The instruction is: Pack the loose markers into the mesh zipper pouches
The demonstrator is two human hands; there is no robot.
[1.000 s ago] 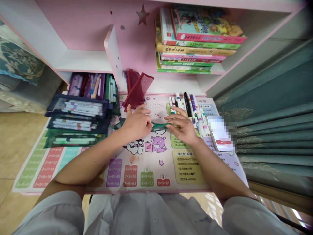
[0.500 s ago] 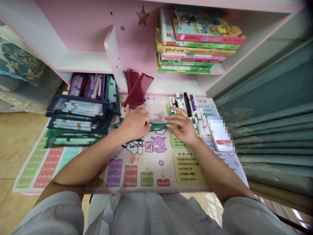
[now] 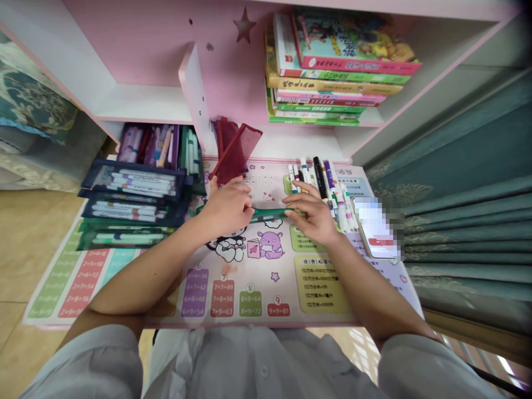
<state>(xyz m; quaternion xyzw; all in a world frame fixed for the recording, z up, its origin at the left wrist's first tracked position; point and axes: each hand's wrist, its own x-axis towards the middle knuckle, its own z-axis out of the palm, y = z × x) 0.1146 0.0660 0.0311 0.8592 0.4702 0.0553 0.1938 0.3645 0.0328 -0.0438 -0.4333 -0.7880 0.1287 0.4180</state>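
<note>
A green mesh pencil pouch (image 3: 268,215) lies across the middle of the desk, partly hidden under my hands. My left hand (image 3: 230,208) is closed on it, the fingers pinched at its upper edge. At its right end my right hand (image 3: 310,213) pinches the edge between thumb and fingers. Just beyond my right hand lies a loose bunch of markers (image 3: 328,185), with white, black and purple barrels. Dark red mesh pouches (image 3: 238,152) lie behind my left hand, against the shelf.
Filled pouches are piled at left: navy ones (image 3: 135,180), a green one (image 3: 124,235) and purple ones (image 3: 133,144). A phone (image 3: 374,227) lies at the right edge. Stacked books (image 3: 328,83) stand on the shelf above. A curtain (image 3: 465,183) hangs at right.
Both hands stay nearly in place on the green pouch. The view has shifted very slightly; nothing else has visibly moved.
</note>
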